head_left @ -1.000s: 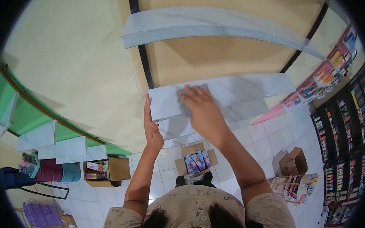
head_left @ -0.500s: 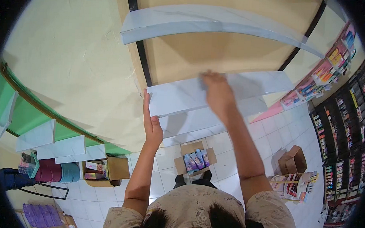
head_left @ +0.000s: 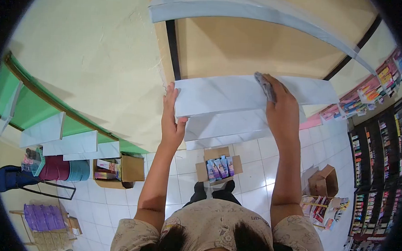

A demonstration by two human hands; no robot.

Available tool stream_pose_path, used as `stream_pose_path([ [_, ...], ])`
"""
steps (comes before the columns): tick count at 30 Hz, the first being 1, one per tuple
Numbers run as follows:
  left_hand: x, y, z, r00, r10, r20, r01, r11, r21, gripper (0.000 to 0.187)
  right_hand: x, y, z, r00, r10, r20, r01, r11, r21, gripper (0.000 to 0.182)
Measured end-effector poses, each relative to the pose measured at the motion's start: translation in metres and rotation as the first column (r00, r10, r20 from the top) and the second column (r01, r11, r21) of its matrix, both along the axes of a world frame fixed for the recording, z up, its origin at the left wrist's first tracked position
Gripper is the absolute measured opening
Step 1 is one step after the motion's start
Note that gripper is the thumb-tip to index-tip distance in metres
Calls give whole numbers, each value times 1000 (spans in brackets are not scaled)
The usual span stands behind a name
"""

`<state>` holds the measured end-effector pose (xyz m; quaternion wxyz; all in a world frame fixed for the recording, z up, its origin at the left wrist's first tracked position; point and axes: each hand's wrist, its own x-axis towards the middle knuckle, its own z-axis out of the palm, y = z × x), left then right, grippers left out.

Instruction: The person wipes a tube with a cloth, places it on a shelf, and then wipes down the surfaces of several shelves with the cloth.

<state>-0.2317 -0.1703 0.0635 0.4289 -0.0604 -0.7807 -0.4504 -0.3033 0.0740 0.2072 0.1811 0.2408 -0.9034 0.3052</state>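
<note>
A white marbled shelf (head_left: 220,94) juts from the beige wall in front of me. On its top, right of the middle, my right hand (head_left: 282,102) is closed on a crumpled grey cloth (head_left: 265,87). My left hand (head_left: 171,117) rests against the shelf's left end, its fingers up and the thumb apart, holding nothing. Another white shelf (head_left: 242,10) runs above. Under the middle shelf, part of a lower shelf (head_left: 228,126) shows.
An open carton (head_left: 201,171) of purple packs stands on the tiled floor near my feet. Further left is another carton (head_left: 134,169); an empty box (head_left: 323,181) is at the right. Black racks (head_left: 374,155) of goods line the far right.
My right hand has slid to the right along the shelf with the cloth. My left hand stays at the left end. The view has shifted a little.
</note>
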Motion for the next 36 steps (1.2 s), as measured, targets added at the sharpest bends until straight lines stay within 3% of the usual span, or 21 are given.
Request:
stream_pose_path([
  [1, 1, 0, 0, 1000, 0, 8, 0, 1000, -3, 77, -8, -2, -14, 997, -79, 11, 78, 994, 73, 44],
  [4, 2, -1, 1, 1000, -3, 20, 4, 1000, -15, 77, -6, -27, -52, 935, 119, -335, -50, 977, 210, 41],
  [7, 4, -1, 3, 999, -27, 18, 27, 1000, -14, 76, 37, -59, -54, 914, 352, -199, -319, 931, 179, 45],
  [11, 12, -4, 16, 999, -45, 7, 45, 996, -79, 77, 69, -58, -54, 836, 524, -162, -495, 848, 191, 48],
  [12, 13, -5, 17, 999, -46, 13, 46, 995, -89, 78, 68, -50, -51, 826, 550, -123, -536, 834, 129, 49],
  [14, 13, -7, 15, 998, -55, 36, 58, 995, -76, 81, 63, -28, -52, 863, 486, -142, -500, 862, -87, 53],
  [18, 14, 9, 15, 996, 27, 85, -30, 999, 29, 82, 14, 15, -43, 939, -37, -341, -73, 950, -304, 59],
  [20, 10, 19, 17, 993, 70, 90, -78, 993, 91, 81, -17, 32, -37, 908, -154, -390, 26, 949, -314, 50],
  [24, 7, 25, 18, 997, 20, 77, -37, 974, 222, 80, -38, 27, -30, 950, -311, -8, 311, 948, 71, 49],
  [29, 11, 23, 20, 996, -16, 88, -1, 980, 199, 75, -17, -19, -53, 945, 182, -270, -150, 979, 135, 50],
  [36, 13, 11, 13, 997, 3, 73, -2, 1000, -27, 70, 53, -70, -41, 892, 438, -117, -427, 898, 102, 54],
])
